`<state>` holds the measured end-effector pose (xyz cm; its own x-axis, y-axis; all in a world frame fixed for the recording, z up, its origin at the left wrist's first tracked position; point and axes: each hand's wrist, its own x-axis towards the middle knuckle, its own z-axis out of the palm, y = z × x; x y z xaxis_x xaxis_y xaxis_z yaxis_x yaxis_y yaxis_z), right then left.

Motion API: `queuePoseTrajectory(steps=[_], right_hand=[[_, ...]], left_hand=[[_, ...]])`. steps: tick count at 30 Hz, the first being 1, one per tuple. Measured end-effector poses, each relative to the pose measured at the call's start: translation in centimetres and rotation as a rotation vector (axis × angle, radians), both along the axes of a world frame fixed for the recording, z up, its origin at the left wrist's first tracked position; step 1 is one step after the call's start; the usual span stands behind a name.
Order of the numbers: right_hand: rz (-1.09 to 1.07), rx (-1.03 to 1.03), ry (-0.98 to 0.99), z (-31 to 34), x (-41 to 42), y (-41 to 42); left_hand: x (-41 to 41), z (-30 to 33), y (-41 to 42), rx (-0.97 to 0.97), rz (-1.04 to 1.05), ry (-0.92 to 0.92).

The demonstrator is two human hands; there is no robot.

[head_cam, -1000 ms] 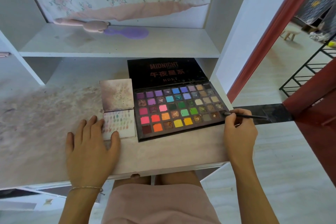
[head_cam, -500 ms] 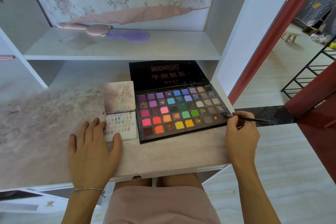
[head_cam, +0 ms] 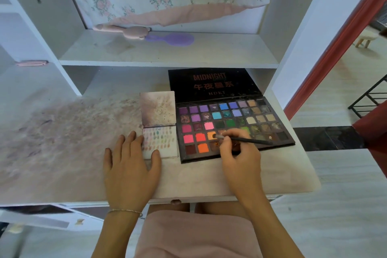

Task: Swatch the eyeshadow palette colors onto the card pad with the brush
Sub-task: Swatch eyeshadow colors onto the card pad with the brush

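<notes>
- Head view is showing the right hand (head_cam: 238, 153) pinching the brush (head_cam: 244, 140) near its bristle end, with fingers curled round the thin black handle.
- The brush is lying nearly level, its long axis running left to right; the bristles are pointing left and the handle tail is trailing right and slightly down across the eyeshadow palette (head_cam: 234, 128).
- The bristle tip is sitting at the orange pan in the fourth row; whether it is pressing into the powder or just hovering cannot be told.
- The palette is lying open on the desk (head_cam: 62, 142), its black lid folded back toward the shelf and its long side running left to right.
- The left hand (head_cam: 130, 165) is resting flat with fingers spread, its thumb and fingertips touching the near edge of the card pad (head_cam: 160, 142), which is lying just beside the palette's left edge.
- The card pad is already carrying rows of faint swatches on its lower page, with bare space remaining near the bottom.
- The brush is looking light and stiff in the handle but soft at the tip, so a pencil-style pinch close to the ferrule should be giving the best control.
- The powder pans are likely fragile and crumbly, so gentle dabbing is advisable; the thin pad is likely to slide unless held down.
</notes>
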<state>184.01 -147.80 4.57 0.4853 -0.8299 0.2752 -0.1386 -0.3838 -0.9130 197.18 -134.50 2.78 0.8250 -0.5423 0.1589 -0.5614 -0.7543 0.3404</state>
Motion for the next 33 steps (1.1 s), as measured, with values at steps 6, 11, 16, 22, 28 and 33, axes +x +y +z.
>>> queuePoseTrajectory(steps=[6,11,16,22,28,33], right_hand=[[0.16,-0.028,0.014,0.1,2.7,2.1],[0.225,-0.055,0.061,-0.2,4.0,2.9],[0.219,-0.117,0.129,-0.5,4.4,2.8],[0.233,-0.178,0.223,-0.7,4.6,2.7],[0.232,-0.183,0.238,-0.6,4.7,2.7],[0.235,-0.187,0.243,-0.5,4.6,2.7]], left_hand=[[0.0,-0.1,0.0,0.01,0.008,-0.007],[0.0,0.0,0.0,0.007,0.015,-0.01],[0.0,-0.1,0.0,-0.005,0.012,-0.012],[0.1,-0.2,0.0,-0.006,0.011,-0.008],[0.1,-0.3,0.0,-0.005,0.013,-0.011],[0.0,-0.2,0.0,-0.012,0.014,-0.015]])
